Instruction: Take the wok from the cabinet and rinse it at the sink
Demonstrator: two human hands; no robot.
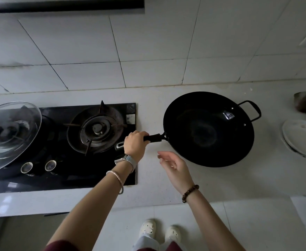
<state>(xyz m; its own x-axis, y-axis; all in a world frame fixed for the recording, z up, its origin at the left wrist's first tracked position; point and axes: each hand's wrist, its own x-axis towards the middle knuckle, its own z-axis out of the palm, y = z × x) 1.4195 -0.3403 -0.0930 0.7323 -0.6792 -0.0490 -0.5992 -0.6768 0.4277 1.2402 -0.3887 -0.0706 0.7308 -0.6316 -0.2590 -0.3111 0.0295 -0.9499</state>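
Observation:
A black wok (208, 129) with a long black handle and a small loop handle on its far side is over the white countertop (155, 109), right of the gas hob. My left hand (135, 143) grips the long handle near its end. Close to the wok's near rim, my right hand (174, 164) hovers with fingers relaxed and holds nothing. The wok looks empty inside. No sink or cabinet is in view.
A black gas hob (87, 142) lies at left; its left burner carries a pot under a glass lid (10, 134). White plates (302, 136) and a metal spatula (305, 104) are at the counter's right end. A tiled wall runs behind.

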